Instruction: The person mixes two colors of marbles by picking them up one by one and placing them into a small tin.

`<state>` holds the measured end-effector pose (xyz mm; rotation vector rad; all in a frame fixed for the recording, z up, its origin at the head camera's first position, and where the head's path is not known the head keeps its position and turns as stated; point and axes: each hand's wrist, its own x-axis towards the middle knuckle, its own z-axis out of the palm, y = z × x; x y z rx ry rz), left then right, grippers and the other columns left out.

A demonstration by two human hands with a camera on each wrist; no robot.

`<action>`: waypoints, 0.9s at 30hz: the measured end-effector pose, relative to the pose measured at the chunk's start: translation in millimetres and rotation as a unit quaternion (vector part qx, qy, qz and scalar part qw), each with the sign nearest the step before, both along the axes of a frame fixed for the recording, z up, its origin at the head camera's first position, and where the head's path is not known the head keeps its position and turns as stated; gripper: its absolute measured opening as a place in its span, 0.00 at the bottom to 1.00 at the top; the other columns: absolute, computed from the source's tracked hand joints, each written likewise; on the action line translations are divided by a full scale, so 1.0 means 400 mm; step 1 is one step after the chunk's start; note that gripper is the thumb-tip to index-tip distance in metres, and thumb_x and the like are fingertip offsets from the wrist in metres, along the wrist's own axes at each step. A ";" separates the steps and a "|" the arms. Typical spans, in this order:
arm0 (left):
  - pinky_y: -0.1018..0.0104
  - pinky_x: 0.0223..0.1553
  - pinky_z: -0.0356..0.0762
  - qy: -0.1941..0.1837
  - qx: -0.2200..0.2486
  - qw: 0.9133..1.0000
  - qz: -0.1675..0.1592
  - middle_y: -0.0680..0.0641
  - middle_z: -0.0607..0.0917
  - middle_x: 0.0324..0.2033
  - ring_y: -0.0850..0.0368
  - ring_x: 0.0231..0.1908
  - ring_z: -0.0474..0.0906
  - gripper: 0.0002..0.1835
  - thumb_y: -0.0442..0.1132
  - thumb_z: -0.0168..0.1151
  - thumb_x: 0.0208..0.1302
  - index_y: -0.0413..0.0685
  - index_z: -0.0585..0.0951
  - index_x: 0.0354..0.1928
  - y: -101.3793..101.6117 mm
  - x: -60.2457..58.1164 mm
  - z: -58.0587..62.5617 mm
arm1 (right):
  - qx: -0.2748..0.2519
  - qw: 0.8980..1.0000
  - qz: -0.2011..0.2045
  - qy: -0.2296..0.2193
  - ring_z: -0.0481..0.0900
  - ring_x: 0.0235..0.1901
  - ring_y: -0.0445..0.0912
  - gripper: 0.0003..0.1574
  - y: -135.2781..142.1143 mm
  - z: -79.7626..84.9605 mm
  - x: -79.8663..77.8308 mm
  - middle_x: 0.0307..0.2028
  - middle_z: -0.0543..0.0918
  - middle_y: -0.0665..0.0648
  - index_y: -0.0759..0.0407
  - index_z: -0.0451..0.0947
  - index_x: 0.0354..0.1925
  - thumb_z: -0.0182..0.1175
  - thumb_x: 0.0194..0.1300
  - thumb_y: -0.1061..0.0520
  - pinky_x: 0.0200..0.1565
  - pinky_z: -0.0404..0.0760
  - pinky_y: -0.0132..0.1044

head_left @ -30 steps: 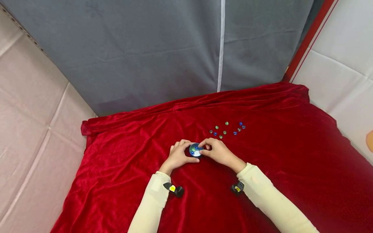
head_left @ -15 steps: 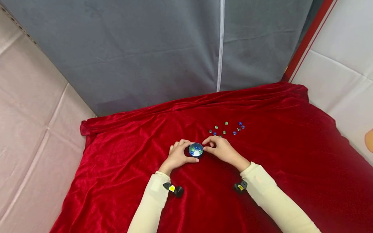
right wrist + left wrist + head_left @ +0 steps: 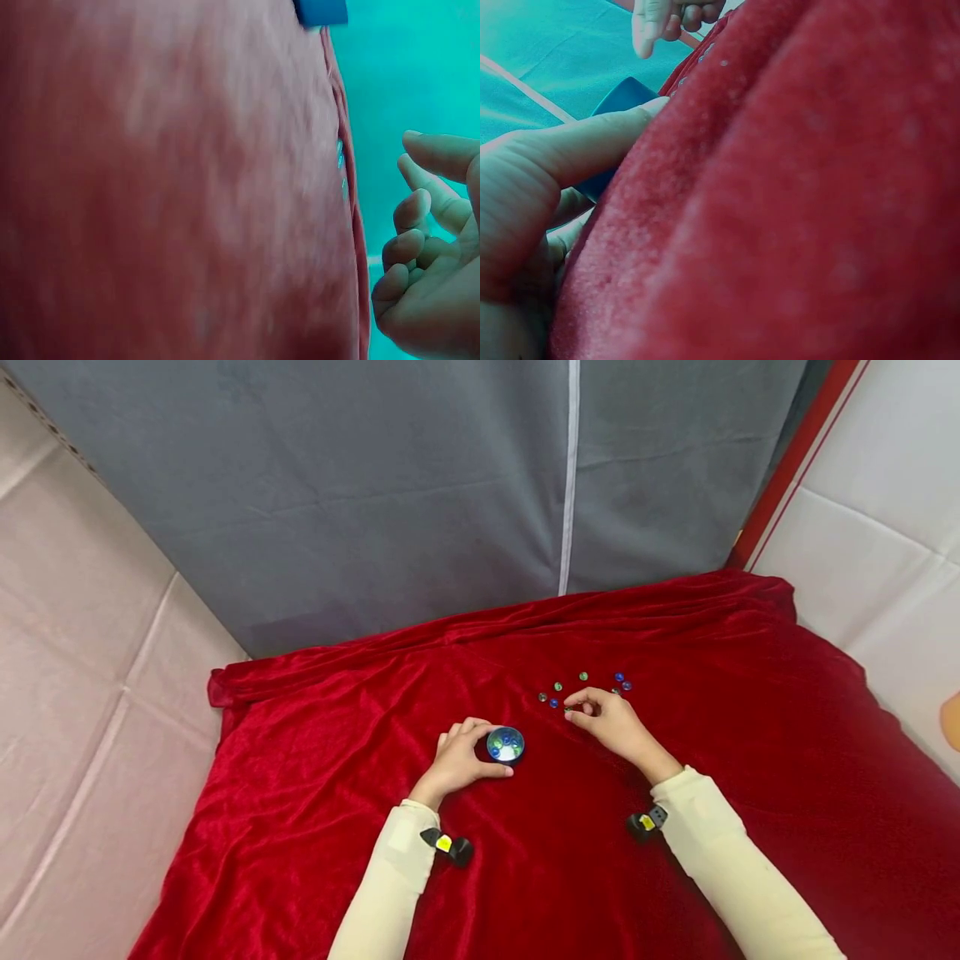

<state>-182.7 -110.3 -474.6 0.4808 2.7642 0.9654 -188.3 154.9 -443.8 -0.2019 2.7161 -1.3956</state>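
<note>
My left hand (image 3: 459,764) holds a small round blue cup (image 3: 507,755) between thumb and fingers on the red cloth; several blue and green glass marbles lie inside. The left wrist view shows the cup's blue wall (image 3: 628,96) behind the thumb. Over the loose marbles is my right hand (image 3: 611,722), thumb and index finger apart on either side of a green marble (image 3: 567,710). Nothing shows between those fingers in the right wrist view, where the hand (image 3: 442,255) has its other fingers loosely bent. Some marbles are hidden under this hand.
Several loose marbles lie around the right hand, among them a blue marble (image 3: 553,702), a green marble (image 3: 583,677) and another blue marble (image 3: 619,677). Wrinkled red velvet cloth (image 3: 322,777) covers the table. A grey curtain (image 3: 375,510) hangs behind.
My right hand has left the cup and moved right to the loose marbles. A green marble it had at the cup now lies inside. The left hand has stayed in place.
</note>
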 end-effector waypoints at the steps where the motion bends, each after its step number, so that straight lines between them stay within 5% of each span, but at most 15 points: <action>1: 0.58 0.52 0.53 0.000 -0.001 1.000 0.000 0.57 0.73 0.50 0.56 0.51 0.63 0.37 0.56 0.76 0.36 0.59 0.77 0.54 0.001 0.000 0.000 | 0.004 1.000 -0.004 -0.004 0.62 0.23 0.43 0.13 0.009 -0.003 -0.004 0.28 0.69 0.52 0.56 0.78 0.44 0.59 0.62 0.53 0.27 0.64 0.32; 15: 0.57 0.52 0.53 -0.012 0.010 1.000 -0.001 0.56 0.73 0.50 0.56 0.51 0.63 0.37 0.56 0.75 0.37 0.59 0.77 0.54 0.000 0.004 0.008 | 0.054 0.997 -0.047 -0.006 0.62 0.23 0.41 0.18 0.107 -0.032 -0.036 0.27 0.68 0.52 0.60 0.77 0.49 0.60 0.61 0.55 0.28 0.63 0.32; 27: 0.57 0.53 0.53 -0.011 -0.001 1.000 -0.002 0.56 0.73 0.50 0.56 0.51 0.63 0.36 0.56 0.75 0.38 0.59 0.76 0.55 -0.001 0.001 0.008 | 0.067 0.996 -0.048 -0.018 0.63 0.23 0.41 0.17 0.125 -0.037 -0.036 0.27 0.69 0.52 0.61 0.77 0.48 0.59 0.61 0.56 0.28 0.63 0.32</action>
